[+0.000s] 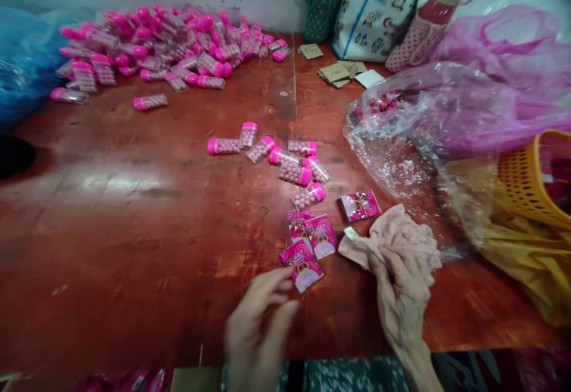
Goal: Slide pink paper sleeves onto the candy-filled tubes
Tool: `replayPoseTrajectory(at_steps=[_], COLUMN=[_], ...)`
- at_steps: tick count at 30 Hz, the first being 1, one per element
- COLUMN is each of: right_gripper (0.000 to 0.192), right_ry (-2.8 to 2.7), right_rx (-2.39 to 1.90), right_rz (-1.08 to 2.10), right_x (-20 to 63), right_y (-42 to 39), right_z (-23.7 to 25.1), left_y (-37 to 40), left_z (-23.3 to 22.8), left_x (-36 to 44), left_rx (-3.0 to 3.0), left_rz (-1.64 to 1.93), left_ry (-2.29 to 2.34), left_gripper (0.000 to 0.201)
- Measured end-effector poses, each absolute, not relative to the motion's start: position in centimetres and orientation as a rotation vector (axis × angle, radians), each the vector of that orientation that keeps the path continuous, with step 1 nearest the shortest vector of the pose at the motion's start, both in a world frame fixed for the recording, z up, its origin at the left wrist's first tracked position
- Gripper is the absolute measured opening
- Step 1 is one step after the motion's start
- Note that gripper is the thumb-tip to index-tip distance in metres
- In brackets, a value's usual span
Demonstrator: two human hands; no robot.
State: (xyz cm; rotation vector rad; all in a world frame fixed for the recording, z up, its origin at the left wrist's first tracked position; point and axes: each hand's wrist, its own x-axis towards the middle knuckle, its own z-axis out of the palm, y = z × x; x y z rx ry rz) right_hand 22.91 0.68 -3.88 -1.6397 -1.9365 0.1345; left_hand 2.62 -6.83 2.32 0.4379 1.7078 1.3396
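Note:
My left hand (263,317), somewhat blurred, reaches over the table with thumb and fingers apart. Its fingertips are at the left edge of a pink printed label (302,267); whether they touch it I cannot tell. Two more such labels (322,236) lie overlapping just behind it. On the right, my right hand (404,288) has its fingers closed into a crumpled pale pink cloth (404,234) with a white tag. A stack of the pink labels (359,205) lies behind the cloth. Beyond the loose labels, several clear bottles of pink beads with pink caps (294,173) lie on their sides.
A large heap of similar bottles (178,41) lies along the wall. Blue plastic (27,65) is at the left. Clear plastic (419,124), a yellow basket (520,175) and a pink bag (526,35) crowd the right. Cardboard pieces (336,75) lie before a white printed bag (375,11).

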Motion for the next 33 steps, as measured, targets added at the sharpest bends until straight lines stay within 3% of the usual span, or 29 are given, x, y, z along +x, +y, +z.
replayPoseTrajectory(at_steps=[2, 5, 10, 12, 16, 19, 21, 26, 30, 33], right_gripper=[0.022, 0.024, 0.019, 0.021, 0.042, 0.025, 0.027, 0.022, 0.007, 0.009], right_ry=[-1.915, -1.913, -1.783, -1.774, -1.755, -1.686, -1.726, -2.112, -2.091, -2.04], right_rx=[-1.625, -1.559, -1.559, -1.61, -1.727, -1.713, -1.646, -1.49, -1.525, -1.502], right_rz=[0.265, 0.463, 0.431, 0.389, 0.394, 0.257, 0.152, 0.454, 0.372, 0.332], right_x=[23.2, 24.1, 24.2, 23.9, 23.2, 21.5, 19.4, 14.4, 13.2, 13.3], right_y=[0.6, 0.4, 0.8, 1.3, 2.0, 1.5, 0.8, -0.5, -0.3, -0.1], right_z=[-3.4, -3.1, -3.4, -3.5, -2.8, -1.7, -1.1, -1.8, -3.1, -3.4], left_y=[-3.2, -0.3, 0.2, 0.3, -0.6, -2.9, -4.6, -6.9, -6.5, -5.8], left_z=[2.0, 0.4, -2.4, -2.5, -1.2, -0.9, -1.4, -3.4, -3.7, -3.8], left_x=[6.8, 11.4, 13.4, 12.8, 9.9, 6.1, 3.5, 0.8, 1.8, 2.4], left_rx=[1.032, 1.384, 1.289, 1.281, 1.287, 1.154, 1.221, 1.695, 1.843, 1.86], left_rz=[1.095, 0.912, 0.973, 0.989, 1.028, 1.239, 1.3, 1.135, 1.02, 0.962], left_ry=[1.572, 1.499, 1.574, 1.571, 1.548, 1.758, 1.995, 2.325, 2.352, 2.361], left_gripper=[0.038, 0.048, 0.017, 0.015, 0.019, 0.007, 0.012, 0.028, 0.037, 0.035])
